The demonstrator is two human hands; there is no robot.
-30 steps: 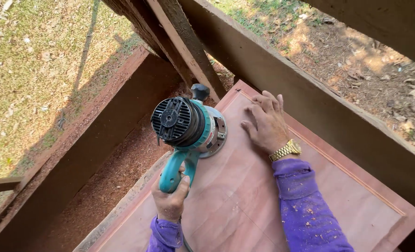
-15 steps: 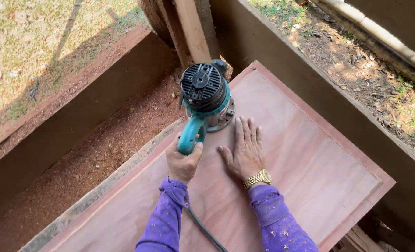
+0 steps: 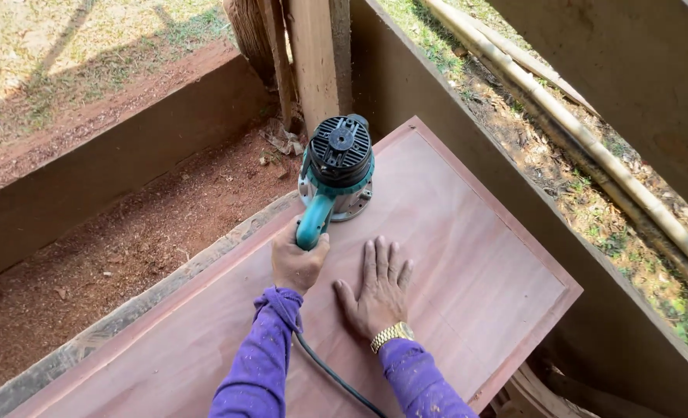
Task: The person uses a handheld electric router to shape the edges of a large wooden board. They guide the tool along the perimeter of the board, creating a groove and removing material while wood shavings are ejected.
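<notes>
A teal and black electric sander (image 3: 336,170) stands on a reddish plywood panel (image 3: 452,255) near the panel's far left edge. My left hand (image 3: 297,259) is shut around the sander's teal handle. Flat on the panel, just right of that hand, lies my right hand (image 3: 379,290) with its fingers spread and a gold watch at the wrist. Both arms wear purple sleeves. A dark power cord (image 3: 332,375) runs from the handle back along the panel between my arms.
A wooden post (image 3: 317,54) rises just beyond the sander. A low wooden wall (image 3: 111,170) borders red sawdust-covered ground (image 3: 127,255) on the left. Right of the panel runs a wooden board (image 3: 514,178), with bamboo poles (image 3: 591,147) and grass beyond.
The view has swung so the panel sits more to the centre. My right hand has slid back from near the panel's far end to beside my left hand. The sander stays near the far edge.
</notes>
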